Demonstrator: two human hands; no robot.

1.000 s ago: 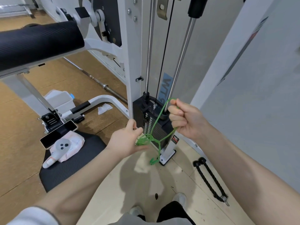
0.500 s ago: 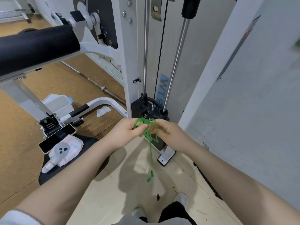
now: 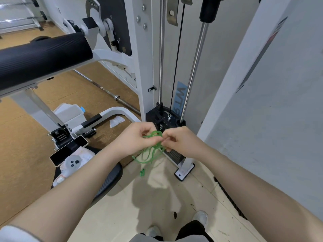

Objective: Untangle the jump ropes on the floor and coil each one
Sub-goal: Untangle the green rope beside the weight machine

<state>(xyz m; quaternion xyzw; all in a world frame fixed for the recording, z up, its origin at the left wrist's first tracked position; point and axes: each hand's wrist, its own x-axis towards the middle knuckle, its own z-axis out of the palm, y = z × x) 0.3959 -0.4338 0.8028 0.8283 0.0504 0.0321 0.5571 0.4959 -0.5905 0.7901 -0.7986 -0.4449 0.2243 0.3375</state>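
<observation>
Fingers first: your left hand (image 3: 135,138) pinches the green jump rope (image 3: 151,151) between thumb and fingertips, and your right hand (image 3: 180,141) pinches the same bundle from the other side, the two hands almost touching. You hold the rope in the air in front of the weight stack (image 3: 167,123), well above the floor tiles (image 3: 157,198). Several loops hang below your hands, and a short tail ends in a small green fitting (image 3: 142,172) dangling under them.

You look to be in the coiling step, gathering loops together, though a snag could still sit inside the bunch; the frame cannot settle that. The next move calls for one hand to keep the loops pinned while the other draws in the hanging tail and lays it alongside evenly, without letting the bundle spring open.

As for containers, only a white lidded box (image 3: 69,111) sits on the floor under the machine's black pad (image 3: 42,58); its contents are hidden. A phone (image 3: 69,150) lies near it.
</observation>
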